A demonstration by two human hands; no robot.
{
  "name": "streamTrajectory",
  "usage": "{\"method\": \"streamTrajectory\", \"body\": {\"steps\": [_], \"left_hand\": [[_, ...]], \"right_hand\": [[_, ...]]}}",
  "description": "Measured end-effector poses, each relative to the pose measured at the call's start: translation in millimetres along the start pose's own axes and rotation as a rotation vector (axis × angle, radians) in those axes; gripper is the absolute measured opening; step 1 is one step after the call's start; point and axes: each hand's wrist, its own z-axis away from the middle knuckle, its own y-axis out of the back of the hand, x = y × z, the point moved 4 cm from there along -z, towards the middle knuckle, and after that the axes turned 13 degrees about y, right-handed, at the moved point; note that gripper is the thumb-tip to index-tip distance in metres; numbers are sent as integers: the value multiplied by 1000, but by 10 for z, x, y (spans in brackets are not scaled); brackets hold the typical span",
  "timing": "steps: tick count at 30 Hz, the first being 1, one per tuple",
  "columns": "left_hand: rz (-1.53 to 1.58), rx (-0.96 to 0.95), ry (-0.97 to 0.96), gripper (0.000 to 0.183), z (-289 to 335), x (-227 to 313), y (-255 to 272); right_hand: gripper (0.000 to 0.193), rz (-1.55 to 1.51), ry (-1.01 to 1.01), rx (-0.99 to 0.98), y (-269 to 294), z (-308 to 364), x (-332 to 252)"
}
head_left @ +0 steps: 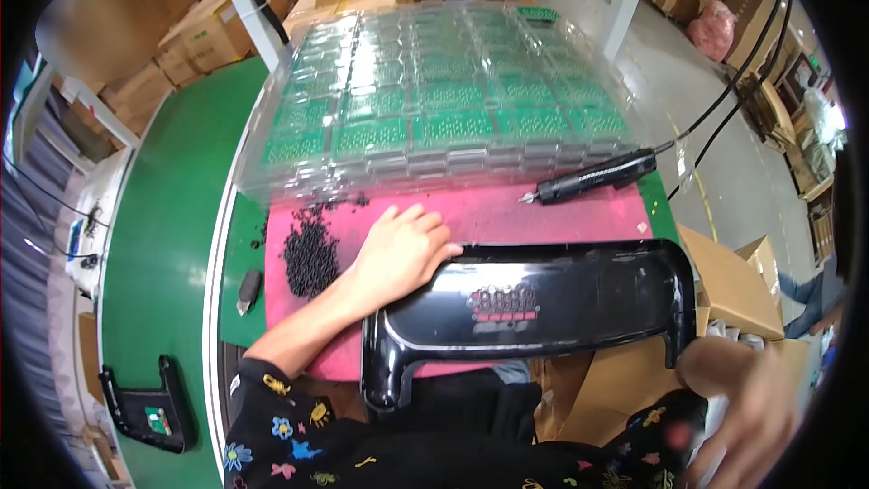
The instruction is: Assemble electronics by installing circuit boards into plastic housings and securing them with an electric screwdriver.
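A glossy black plastic housing point(579, 294), wide with an arm bending down at each end, lies across the pink mat point(471, 208) close to my body. Small cutouts and a reddish patch show at its middle. My left hand point(405, 252) rests at the housing's upper left edge, fingers curled and thumb against the rim. Off to the right, beyond the housing's right arm, my right hand point(751, 407) is smeared by motion, and nothing can be made out in it. Beside my left wrist is a heap of small black screws point(310, 254).
Stacked clear plastic trays point(425, 158) of green circuit boards fill the far side. A black electric screwdriver point(597, 177) lies before them, its cable running up right. On the left, a green conveyor point(167, 263) carries another black housing point(176, 398). Cardboard boxes point(733, 281) stand at right.
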Motion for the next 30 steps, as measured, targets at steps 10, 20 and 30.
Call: {"method": "streamTrajectory", "body": {"steps": [10,20,30], "left_hand": [[73,39,-14,24,101,-161,29],[120,25,2,23,114,-216,5],[72,85,1,26,136,-219,41]], "right_hand": [[19,1446,-1097,489,3256,1965,3088],[35,1644,-1671,-408,3876,2643,4227],[65,1873,-1064,-120,3304,2027,3328]]}}
